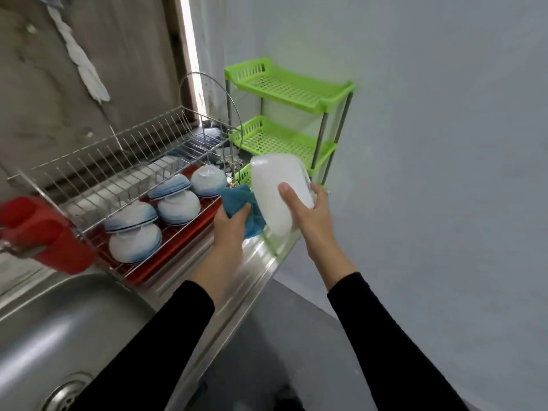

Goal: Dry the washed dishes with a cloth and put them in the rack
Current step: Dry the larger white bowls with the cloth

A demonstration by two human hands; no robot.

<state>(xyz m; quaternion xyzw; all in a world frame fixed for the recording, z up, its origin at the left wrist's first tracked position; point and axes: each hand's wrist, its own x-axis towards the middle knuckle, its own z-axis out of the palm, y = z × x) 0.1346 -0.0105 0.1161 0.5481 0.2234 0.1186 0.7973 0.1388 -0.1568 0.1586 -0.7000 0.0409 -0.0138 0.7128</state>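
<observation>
The right hand (308, 216) holds the white bowl (274, 185) over the tabletop (261, 262) edge, right of the rack (118, 161), while the left hand (229, 229) has the blue cloth (237, 197) in its grip, so a hard rub may make the bowl slip and fall.

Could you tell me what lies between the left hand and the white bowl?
Head view: a crumpled blue cloth, gripped by the left hand, touches the round white bowl.

The steel counter (258, 258) (a sink (74, 321) set into it) carries a red tray (142, 275) under the wire rack (118, 149)
</observation>
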